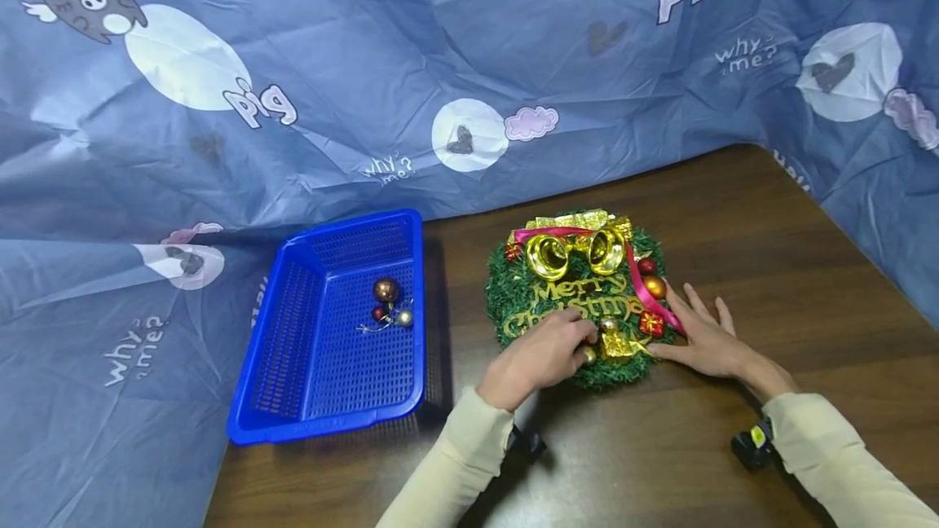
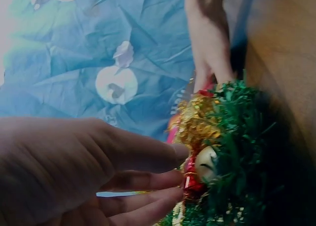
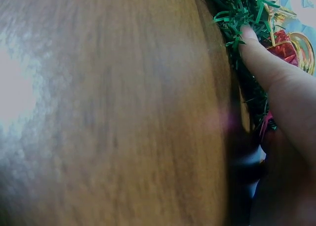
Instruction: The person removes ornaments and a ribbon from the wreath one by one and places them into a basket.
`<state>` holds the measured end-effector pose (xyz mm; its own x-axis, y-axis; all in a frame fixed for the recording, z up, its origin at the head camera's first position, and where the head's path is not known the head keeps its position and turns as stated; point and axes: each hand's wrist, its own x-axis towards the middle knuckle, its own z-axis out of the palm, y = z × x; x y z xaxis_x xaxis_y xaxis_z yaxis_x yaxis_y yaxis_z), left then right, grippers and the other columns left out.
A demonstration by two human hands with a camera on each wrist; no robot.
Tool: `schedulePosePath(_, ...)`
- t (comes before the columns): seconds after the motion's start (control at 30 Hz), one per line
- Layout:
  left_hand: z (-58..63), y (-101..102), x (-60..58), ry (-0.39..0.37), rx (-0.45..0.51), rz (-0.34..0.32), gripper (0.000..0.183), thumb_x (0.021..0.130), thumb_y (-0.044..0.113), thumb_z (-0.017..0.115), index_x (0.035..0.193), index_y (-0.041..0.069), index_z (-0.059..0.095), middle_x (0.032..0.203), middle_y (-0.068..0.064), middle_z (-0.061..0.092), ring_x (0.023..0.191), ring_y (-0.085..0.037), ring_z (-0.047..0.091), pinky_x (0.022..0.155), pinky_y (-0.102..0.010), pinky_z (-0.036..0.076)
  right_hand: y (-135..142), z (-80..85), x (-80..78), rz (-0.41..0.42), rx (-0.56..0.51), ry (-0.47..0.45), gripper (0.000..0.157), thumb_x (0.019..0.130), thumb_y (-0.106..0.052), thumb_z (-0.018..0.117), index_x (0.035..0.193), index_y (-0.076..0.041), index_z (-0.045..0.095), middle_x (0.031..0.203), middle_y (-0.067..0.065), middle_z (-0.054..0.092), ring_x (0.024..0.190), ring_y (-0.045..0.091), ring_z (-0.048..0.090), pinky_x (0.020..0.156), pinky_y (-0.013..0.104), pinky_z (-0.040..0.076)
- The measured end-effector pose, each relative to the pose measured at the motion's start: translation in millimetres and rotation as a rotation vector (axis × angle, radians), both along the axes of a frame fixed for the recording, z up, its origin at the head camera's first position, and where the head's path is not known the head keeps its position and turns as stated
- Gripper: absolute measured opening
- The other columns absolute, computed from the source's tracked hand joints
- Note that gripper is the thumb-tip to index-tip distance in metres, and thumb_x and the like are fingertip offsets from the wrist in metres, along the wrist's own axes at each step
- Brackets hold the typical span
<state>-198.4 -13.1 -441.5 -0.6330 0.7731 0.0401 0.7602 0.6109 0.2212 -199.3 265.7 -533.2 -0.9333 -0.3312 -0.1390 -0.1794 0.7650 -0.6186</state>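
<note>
The left hand (image 1: 543,349) has its fingers bent, thumb and fingertips pinching a small red foil ornament (image 2: 193,184) at the near side of a green tinsel wreath (image 1: 506,288). A pale gold ball (image 2: 206,164) sits in the tinsel just beside those fingertips. The right hand (image 1: 707,345) grasps nothing: its fingers lie spread along the wreath's right edge, the thumb touching the tinsel. Between the two hands sits a gold foil-wrapped ornament (image 1: 618,345), and just inside the right fingers come a red gift box (image 1: 650,323), an orange-gold ball (image 1: 655,288) and a pink ribbon (image 1: 644,288).

Gold lettering (image 1: 579,288) runs just beyond the left fingers (it reads "Merry Christmas", the end partly hidden), and farther beyond them lie two gold bells (image 1: 547,257). The wreath lies flat under both hands on a brown wooden table (image 1: 756,267). Well to the left of the left fingers stands a blue basket (image 1: 419,267), holding a brown ball (image 1: 385,290) and two smaller balls (image 1: 404,317), one red and one pale gold. Past all the fingers hangs a blue printed cloth (image 1: 352,63).
</note>
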Motion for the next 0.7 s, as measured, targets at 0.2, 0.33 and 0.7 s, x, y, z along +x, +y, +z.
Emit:
schedulePosePath(0.2, -5.5, 3.1, 3.9, 0.089, -0.01, -0.013, 0.013, 0.083, 0.011, 0.069, 0.096, 0.013, 0.07, 0.093, 0.003, 0.062, 0.085, -0.009, 0.06, 0.078, -0.016, 0.05, 0.0, 1.1, -0.2, 0.0, 0.0, -0.007, 0.101, 0.089, -0.05, 0.061, 0.153, -0.007, -0.005, 0.158, 0.024, 0.004, 0.145, 0.041, -0.011, 0.107, 0.063, -0.023)
schedulePosePath(0.33, -9.4, 6.5, 8.0, 0.119, -0.05, -0.017, 0.01, 0.083, 0.011, 0.068, 0.093, 0.014, 0.069, 0.091, 0.003, 0.06, 0.084, -0.01, 0.059, 0.077, -0.017, 0.05, 0.4, 2.1, -0.4, -0.006, 0.008, -0.011, 0.102, 0.088, -0.051, 0.06, 0.153, -0.008, -0.006, 0.157, 0.025, 0.006, 0.145, 0.041, -0.01, 0.107, 0.063, -0.022)
schedulePosePath(0.7, -17.6, 12.7, 20.1, 0.215, -0.137, 0.067, 0.009, 0.083, 0.008, 0.066, 0.088, 0.014, 0.07, 0.093, 0.001, 0.059, 0.083, -0.013, 0.059, 0.071, -0.021, 0.053, -0.4, 0.9, -0.4, -0.008, 0.012, -0.008, 0.103, 0.088, -0.051, 0.061, 0.153, -0.009, -0.007, 0.157, 0.026, 0.007, 0.145, 0.042, -0.01, 0.107, 0.064, -0.021)
